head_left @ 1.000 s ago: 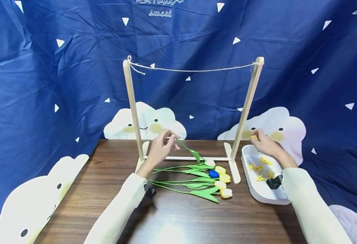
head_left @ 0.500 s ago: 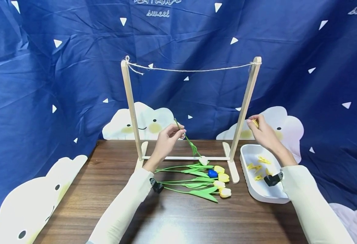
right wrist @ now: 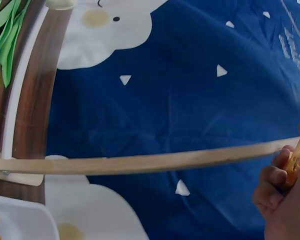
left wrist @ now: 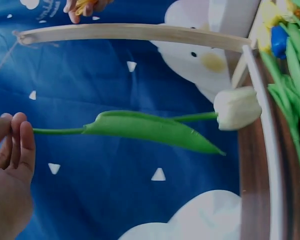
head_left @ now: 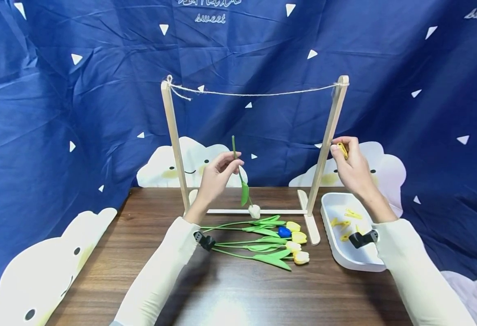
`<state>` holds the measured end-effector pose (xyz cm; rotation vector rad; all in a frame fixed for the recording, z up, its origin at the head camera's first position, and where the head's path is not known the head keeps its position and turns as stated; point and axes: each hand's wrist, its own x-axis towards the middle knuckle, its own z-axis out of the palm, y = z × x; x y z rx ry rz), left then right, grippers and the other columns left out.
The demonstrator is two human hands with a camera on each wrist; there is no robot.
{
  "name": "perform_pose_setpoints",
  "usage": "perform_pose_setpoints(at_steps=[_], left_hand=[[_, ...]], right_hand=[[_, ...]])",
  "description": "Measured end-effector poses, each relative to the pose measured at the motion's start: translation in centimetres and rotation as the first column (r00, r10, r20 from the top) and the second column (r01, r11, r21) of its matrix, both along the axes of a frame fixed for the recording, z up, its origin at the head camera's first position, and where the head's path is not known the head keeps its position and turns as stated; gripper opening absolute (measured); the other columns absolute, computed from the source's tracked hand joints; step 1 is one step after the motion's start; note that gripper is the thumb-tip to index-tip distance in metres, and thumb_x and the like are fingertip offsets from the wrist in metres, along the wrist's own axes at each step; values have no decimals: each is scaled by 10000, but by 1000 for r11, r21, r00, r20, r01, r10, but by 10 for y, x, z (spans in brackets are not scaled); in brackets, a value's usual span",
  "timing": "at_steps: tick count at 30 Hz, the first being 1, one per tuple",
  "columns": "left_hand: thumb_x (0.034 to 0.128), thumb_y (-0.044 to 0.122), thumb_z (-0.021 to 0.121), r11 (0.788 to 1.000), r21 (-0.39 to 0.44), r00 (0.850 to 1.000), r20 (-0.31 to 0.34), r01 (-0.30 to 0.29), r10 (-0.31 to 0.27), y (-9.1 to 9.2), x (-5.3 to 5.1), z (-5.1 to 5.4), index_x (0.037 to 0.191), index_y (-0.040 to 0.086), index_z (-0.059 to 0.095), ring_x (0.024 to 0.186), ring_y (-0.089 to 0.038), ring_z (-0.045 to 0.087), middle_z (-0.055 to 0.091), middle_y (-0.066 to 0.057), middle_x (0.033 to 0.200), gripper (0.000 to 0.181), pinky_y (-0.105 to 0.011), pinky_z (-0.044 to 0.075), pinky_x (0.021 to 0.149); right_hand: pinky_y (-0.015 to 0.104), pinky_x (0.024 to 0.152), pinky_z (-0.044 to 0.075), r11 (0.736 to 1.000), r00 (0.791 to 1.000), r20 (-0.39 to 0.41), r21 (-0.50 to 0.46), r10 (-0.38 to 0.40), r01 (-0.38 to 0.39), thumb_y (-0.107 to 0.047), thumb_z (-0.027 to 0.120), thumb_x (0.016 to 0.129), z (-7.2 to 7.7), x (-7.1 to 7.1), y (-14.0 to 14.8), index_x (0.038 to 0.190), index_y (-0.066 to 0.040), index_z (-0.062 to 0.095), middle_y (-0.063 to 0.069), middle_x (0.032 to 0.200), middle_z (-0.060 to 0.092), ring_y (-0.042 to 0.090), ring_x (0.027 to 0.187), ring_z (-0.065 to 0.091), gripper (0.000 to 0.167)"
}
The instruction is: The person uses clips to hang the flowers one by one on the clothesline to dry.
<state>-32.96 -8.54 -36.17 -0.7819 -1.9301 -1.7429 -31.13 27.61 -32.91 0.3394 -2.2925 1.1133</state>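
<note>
My left hand (head_left: 219,174) pinches the stem of a white tulip (head_left: 254,211), which hangs head down with its green leaf below the fingers. In the left wrist view the white tulip (left wrist: 237,108) shows its bloom close to the frame's white crossbar (left wrist: 267,135). Beside the right post, my right hand (head_left: 353,165) pinches a yellow clothespin (head_left: 343,151). Part of that clothespin (right wrist: 293,167) is hidden by the fingers in the right wrist view. A string (head_left: 258,94) runs between the tops of two wooden posts, above both hands.
Several tulips (head_left: 268,246), yellow, pale and blue, lie on the wooden table (head_left: 205,290) in front of the frame. A white tray (head_left: 342,257) with several yellow clothespins (head_left: 353,214) stands at the right. The right wooden post (head_left: 327,145) rises near my right hand.
My left hand has lifted the white tulip from beside the others, and it now hangs more upright. My right hand has risen with the clothespin from above the tray.
</note>
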Motion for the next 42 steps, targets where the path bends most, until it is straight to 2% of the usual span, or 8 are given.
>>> perform_pose_setpoints(at_steps=[8,12,16,19,23,30,35,42], left_hand=[[1072,75,630,1000,12,1000,-19,3,-3,-8,3,27,1212,-68,714,823,-207,694,763,-291,1060,217,-189,574,812],[1075,96,631,999,-11,997,-69,-47,46,-12,3,39,1211,-48,712,874,-265,696,779,-246,1050,214,-200,555,810],[1077,129,636,996,-5,992,-91,-90,90,-17,2,49,1215,-7,722,951,-219,708,790,-199,1016,211,-206,526,821],[1080,136,633,995,33,993,-80,-89,91,-22,0,57,1223,-9,719,952,-160,713,792,-80,957,221,-207,519,824],[1083,115,618,993,102,995,-71,-63,71,-29,-2,65,1238,-52,698,893,-113,711,750,81,900,241,-220,548,812],[1108,110,566,975,221,999,-44,19,-9,-36,-9,77,1275,-51,658,687,-95,662,656,26,827,250,-223,596,696],[1114,109,550,956,288,999,3,48,-50,-39,-12,86,1309,2,673,636,-85,522,579,37,813,255,-176,460,577],[1090,26,532,933,356,997,32,57,-73,-43,-14,97,1389,-75,631,681,-62,486,596,47,822,331,-156,372,576]], right_hand=[[190,762,372,988,990,-13,66,138,-137,-221,496,1139,16,10,-24,1475,-49,491,73,1067,579,77,881,493,377],[158,691,423,974,979,-14,98,206,-204,-168,565,1115,21,11,-35,1492,-49,492,107,1019,637,48,792,548,402],[144,715,470,965,974,0,138,227,-225,-198,608,1101,27,13,-48,1448,-77,540,124,1090,732,48,843,643,374],[165,759,474,957,970,-4,164,244,-240,-228,636,1088,33,14,-59,1400,-101,582,94,1144,771,114,923,671,342],[202,816,483,936,954,-34,210,297,-284,-234,675,1063,42,13,-76,1359,-115,635,71,1196,773,166,964,660,321],[260,790,479,891,903,-122,261,411,-370,-196,795,975,64,15,-111,1305,-164,732,35,1100,635,137,899,557,337],[260,823,513,871,871,-154,253,466,-422,-193,811,960,80,11,-136,1298,-168,744,14,1089,655,147,942,607,345],[333,938,579,870,864,-153,209,480,-446,-199,783,988,103,5,-167,1346,-119,708,45,1151,702,171,1038,674,375]])
